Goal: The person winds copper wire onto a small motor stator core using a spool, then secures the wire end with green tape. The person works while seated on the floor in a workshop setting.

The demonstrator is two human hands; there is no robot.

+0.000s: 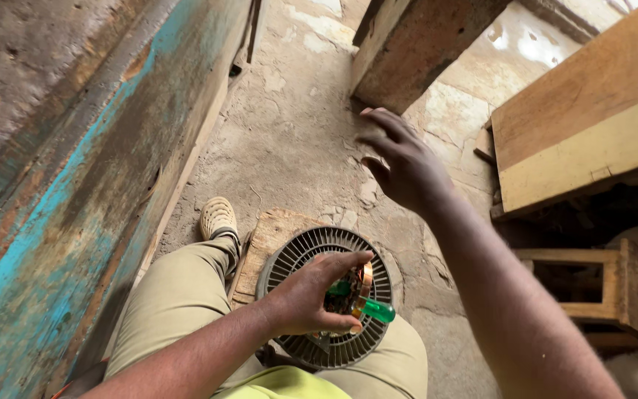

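Cracked concrete floor (289,140) is filling the view, with a worn blue-painted wall (75,185) running along the left and wooden planks (585,125) and a small wooden frame (592,284) sitting on the right. The person is sitting low, a round ribbed fan cover (311,255) resting across the knees so it stays steady, partly over a wood block (271,236). The left hand (311,299) is gripping a copper-wound motor part (363,284) and a green-handled tool (374,309) against the cover's centre, fingers clamped around both. The right hand (404,162) is hovering above the floor, fingers spread and holding nothing. A sandalled foot (218,218) is planted by the wall.
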